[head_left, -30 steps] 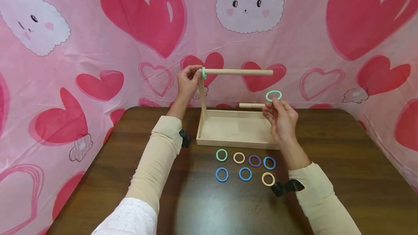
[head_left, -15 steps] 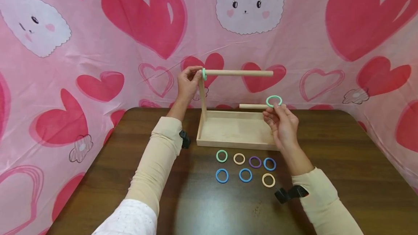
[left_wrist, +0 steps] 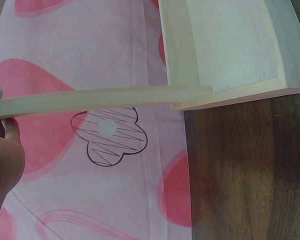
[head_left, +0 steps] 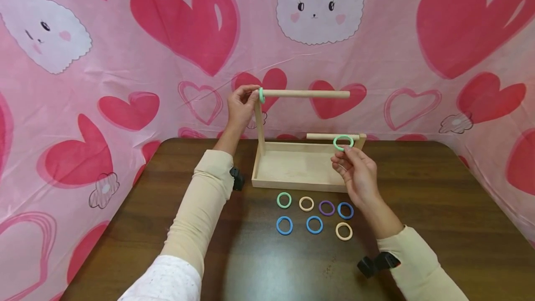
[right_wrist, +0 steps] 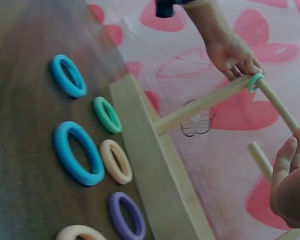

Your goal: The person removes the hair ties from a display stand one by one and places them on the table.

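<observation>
A wooden stand with a tray base (head_left: 292,184), an upright post (head_left: 259,127) and a horizontal upper rod (head_left: 307,93) stands on the table. My left hand (head_left: 241,106) grips the post's top end, where a green ring (head_left: 261,95) encircles the rod. Between thumb and fingers, my right hand (head_left: 360,175) pinches another green ring (head_left: 334,143), in front of the lower rod (head_left: 323,136) and apart from it. In the right wrist view, the left hand (right_wrist: 233,56) is at the post top; the ring in the right hand is hidden there.
Before the tray lie several loose rings on the brown table (head_left: 259,264): green (head_left: 277,200), beige (head_left: 300,204), purple (head_left: 319,207) and blue (head_left: 338,210), with more blue and beige ones nearer. A pink patterned cloth (head_left: 167,59) hangs behind.
My right hand has lowered slightly and moved a little left with its green ring, uncovering the lower rod's right end. The left hand stays at the post top.
</observation>
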### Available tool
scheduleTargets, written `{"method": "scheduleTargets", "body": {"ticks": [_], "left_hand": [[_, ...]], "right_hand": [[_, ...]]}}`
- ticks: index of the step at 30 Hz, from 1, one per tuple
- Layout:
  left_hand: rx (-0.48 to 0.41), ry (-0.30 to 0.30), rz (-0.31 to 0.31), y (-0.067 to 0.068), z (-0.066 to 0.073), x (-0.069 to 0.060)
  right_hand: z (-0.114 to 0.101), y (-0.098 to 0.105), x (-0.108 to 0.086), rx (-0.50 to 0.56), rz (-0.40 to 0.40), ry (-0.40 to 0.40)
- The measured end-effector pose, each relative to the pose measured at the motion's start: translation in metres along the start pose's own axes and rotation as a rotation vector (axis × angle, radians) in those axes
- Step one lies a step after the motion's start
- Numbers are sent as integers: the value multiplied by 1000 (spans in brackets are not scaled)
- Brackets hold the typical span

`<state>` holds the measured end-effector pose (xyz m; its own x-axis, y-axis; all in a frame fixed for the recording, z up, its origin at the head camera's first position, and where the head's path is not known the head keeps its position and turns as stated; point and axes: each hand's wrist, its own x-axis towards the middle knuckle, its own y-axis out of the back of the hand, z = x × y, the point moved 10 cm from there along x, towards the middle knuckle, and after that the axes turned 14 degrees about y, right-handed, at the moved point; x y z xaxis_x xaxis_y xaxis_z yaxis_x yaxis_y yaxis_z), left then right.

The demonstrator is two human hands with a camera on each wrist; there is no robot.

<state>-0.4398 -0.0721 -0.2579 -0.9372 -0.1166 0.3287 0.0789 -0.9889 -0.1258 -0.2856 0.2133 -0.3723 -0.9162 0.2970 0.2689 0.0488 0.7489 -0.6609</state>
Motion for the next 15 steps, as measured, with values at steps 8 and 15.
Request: {"method": "scheduleTargets", "body": {"ticks": [8,15], "left_hand": [[16,1,4,-1,1,0],[8,10,-2,0,0,0]], "right_hand": [[11,0,-12,-8,-54,-22],[24,4,-23,-63,-65,-83]]}}
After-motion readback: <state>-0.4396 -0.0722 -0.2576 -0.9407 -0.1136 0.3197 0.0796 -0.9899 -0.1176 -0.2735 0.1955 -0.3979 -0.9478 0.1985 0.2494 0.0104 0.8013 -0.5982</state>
